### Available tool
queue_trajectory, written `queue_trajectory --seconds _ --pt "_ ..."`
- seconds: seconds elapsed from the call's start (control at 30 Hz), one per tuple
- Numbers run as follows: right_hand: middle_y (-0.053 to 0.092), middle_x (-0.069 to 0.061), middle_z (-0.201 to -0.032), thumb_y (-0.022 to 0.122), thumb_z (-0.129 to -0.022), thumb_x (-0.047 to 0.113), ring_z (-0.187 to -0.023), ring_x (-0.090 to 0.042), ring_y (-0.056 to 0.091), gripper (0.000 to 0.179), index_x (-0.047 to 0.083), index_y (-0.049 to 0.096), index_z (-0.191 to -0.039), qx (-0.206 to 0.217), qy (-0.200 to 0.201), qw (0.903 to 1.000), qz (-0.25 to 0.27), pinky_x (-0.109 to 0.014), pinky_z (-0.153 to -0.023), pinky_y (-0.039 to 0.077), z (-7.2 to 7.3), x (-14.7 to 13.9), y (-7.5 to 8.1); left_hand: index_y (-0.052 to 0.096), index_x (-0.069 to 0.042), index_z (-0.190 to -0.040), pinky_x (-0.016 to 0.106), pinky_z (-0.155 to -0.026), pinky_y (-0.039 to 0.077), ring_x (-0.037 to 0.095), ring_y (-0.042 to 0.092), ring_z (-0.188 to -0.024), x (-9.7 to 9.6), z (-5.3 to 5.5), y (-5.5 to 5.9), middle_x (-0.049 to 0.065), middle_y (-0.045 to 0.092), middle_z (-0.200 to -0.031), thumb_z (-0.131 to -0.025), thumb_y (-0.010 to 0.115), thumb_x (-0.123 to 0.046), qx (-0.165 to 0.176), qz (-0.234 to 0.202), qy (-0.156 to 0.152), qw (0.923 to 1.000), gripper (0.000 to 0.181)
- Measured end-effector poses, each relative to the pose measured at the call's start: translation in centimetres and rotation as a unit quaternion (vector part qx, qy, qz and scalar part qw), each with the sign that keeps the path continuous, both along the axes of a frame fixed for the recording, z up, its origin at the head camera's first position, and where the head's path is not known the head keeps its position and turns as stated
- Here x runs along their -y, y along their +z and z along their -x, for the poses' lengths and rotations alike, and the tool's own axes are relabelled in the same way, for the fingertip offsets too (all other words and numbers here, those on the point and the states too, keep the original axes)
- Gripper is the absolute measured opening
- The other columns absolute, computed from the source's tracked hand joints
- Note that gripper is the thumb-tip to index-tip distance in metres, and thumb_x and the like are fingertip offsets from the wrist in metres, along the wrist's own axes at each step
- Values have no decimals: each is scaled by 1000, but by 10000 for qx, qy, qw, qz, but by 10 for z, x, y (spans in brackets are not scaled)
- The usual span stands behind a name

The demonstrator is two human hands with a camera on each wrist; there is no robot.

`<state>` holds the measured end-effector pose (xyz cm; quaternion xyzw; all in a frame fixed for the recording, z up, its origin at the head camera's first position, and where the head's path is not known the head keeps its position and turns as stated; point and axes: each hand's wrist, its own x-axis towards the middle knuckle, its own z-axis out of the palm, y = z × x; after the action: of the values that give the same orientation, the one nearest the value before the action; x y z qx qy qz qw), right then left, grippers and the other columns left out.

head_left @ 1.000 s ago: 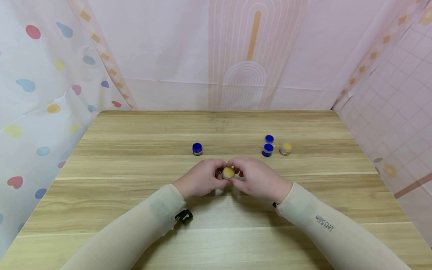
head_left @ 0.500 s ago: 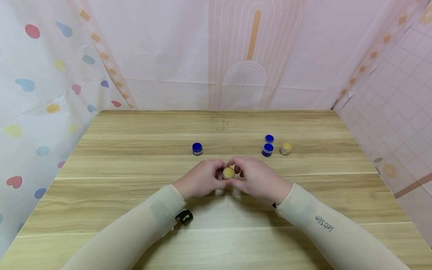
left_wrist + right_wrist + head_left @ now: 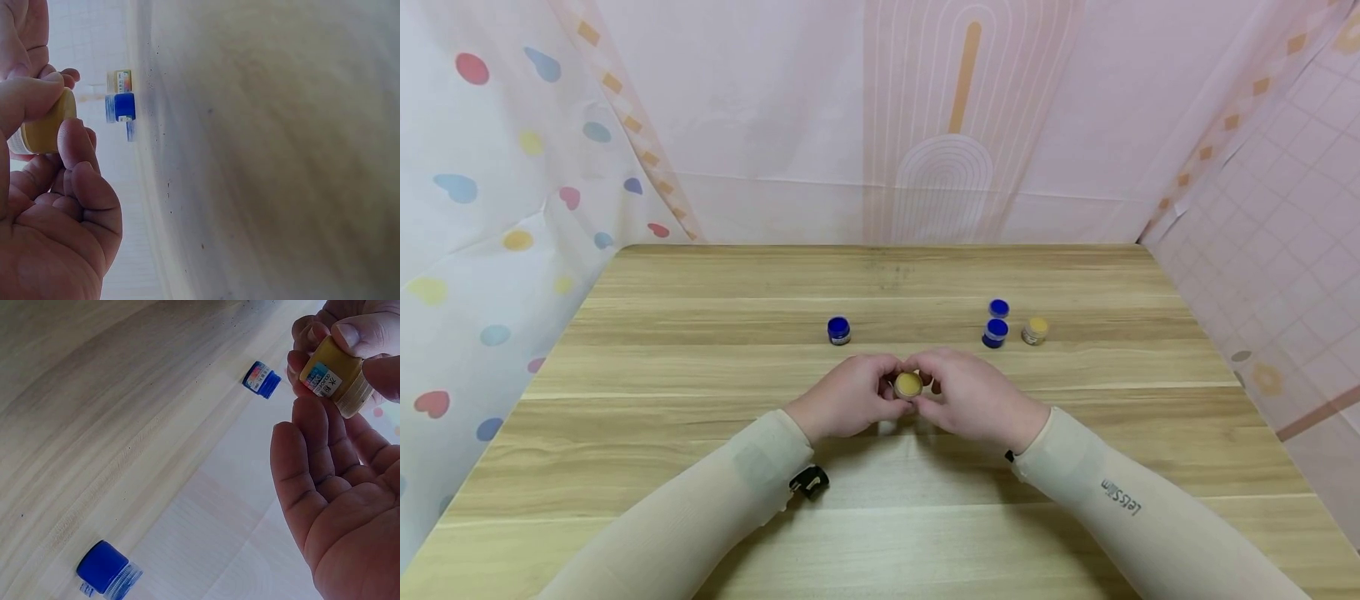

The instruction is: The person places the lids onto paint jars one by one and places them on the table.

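Left hand (image 3: 850, 397) and right hand (image 3: 977, 400) hold 1 yellow jar (image 3: 336, 362) upright, lid (image 3: 908, 384) up.

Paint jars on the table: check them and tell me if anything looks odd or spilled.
One oddity: the left blue jar stands without a lid, while what looks like a loose lid lies away from it, behind the right blue jar. No spill shows.

Head view: bright, diffuse light; pale glare on desk (image 3: 917, 508) at lower centre, soft shadows below both hands (image 3: 848, 396) (image 3: 977, 400). Left wrist: background washed out, desk blurred at right. Right wrist: dim toward upper left.
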<state>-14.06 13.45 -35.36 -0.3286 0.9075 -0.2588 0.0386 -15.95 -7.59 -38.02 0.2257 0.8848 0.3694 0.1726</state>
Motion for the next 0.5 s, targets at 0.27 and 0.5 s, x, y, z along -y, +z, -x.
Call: queue_trajectory --seconds 0.27,0.5 --pt "66 -2 -90 81 -94 26 -78 -13 56 22 13 68 -105 181 -238 9996 -7 -28 -72 47 0 0 0 71 -10 -119 26 -73 54 10 62 -77 -1 0 -2 -4 69 -87 -93 79 -17 -35 -43 -68 10000 29" --pt "68 -1 -98 81 -94 24 -87 -17 63 32 10 68 -120 161 -196 9997 -75 -29 -77 51 0 0 0 71 -10 -114 27 -71 53 10 61 -75 -1 1 -2 -3 68 -85 -92 78 -14 -61 -72 -84 9999 24"
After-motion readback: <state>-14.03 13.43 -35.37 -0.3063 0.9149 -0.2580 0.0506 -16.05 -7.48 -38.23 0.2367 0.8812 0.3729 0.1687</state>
